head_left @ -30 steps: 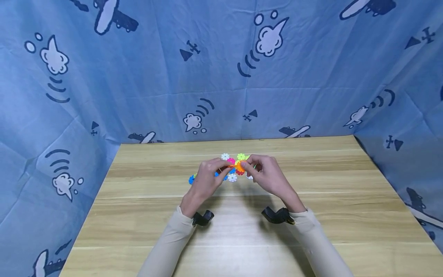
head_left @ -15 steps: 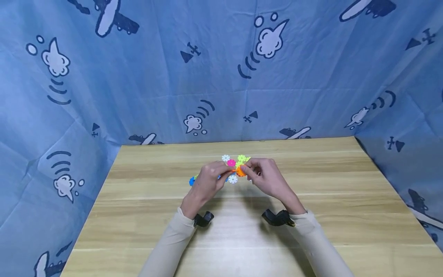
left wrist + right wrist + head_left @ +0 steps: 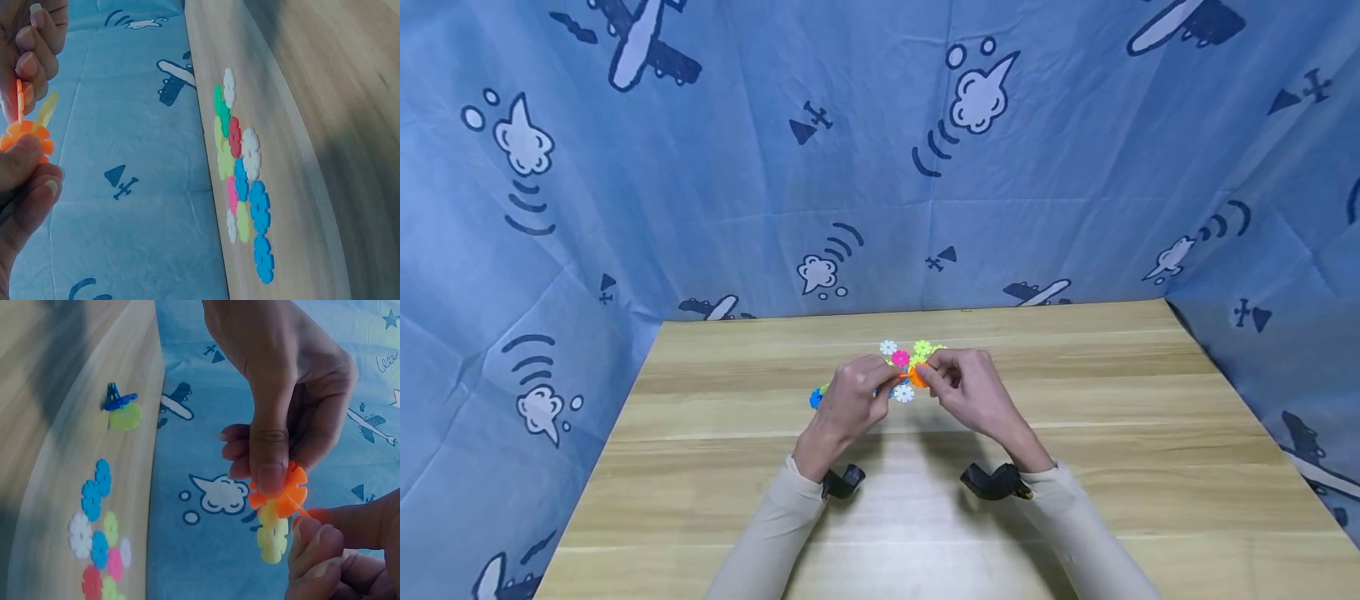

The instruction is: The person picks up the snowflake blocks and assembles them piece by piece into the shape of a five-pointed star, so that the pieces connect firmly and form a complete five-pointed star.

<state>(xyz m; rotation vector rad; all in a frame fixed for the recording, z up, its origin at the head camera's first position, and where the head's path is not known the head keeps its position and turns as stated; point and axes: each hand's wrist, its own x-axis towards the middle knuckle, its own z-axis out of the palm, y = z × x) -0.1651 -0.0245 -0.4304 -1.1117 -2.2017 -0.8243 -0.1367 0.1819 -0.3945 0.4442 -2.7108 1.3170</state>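
My left hand (image 3: 856, 398) pinches an orange flower-shaped plastic disc (image 3: 295, 487) between thumb and fingers; from above this disc looks edge-on. My right hand (image 3: 973, 390) pinches a second orange disc (image 3: 918, 376), turned flat side up. The two discs meet between the hands, at right angles to each other. A pale yellow disc (image 3: 273, 540) sticks out beside the orange ones in both wrist views. How it connects is partly hidden by fingers. Both hands are raised above the wooden table (image 3: 880, 533).
Several loose discs lie on the table beyond the hands, including a white disc (image 3: 904, 393), a pink disc (image 3: 900, 357) and a red disc (image 3: 235, 137). A dark blue and yellow-green joined piece (image 3: 123, 406) lies at the left. A patterned blue curtain (image 3: 880, 167) encloses the table.
The whole head view has shifted slightly down. Both hands keep pinching the orange discs, with only small movements, and now cover more of the loose discs behind.
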